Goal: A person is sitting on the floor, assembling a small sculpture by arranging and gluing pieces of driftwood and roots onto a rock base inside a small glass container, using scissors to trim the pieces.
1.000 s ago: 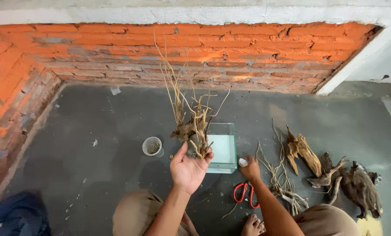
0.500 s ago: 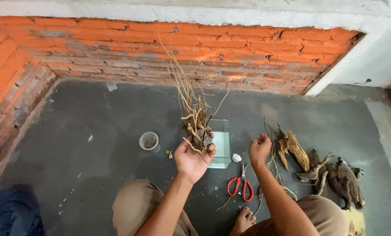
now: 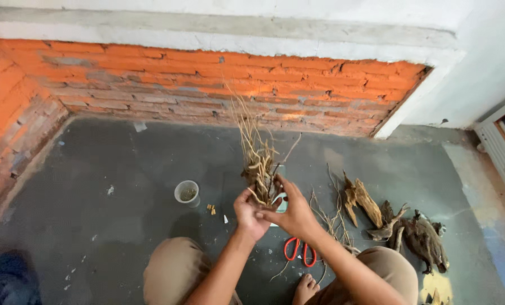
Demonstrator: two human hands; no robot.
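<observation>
— Here, what lies on the grey floor (image 3: 122,237)?

— Three driftwood pieces (image 3: 399,223), one pair of red-handled scissors (image 3: 299,251), one small cup (image 3: 187,192).

— And the hands?

— Left hand (image 3: 249,214) and right hand (image 3: 292,214), both clasped around one twiggy root clump (image 3: 258,164), held upright above the floor.

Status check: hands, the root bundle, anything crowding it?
Left hand grips root bundle upright. Right hand pinches its base. Cup left, scissors below, driftwood right, all apart from it.
</observation>
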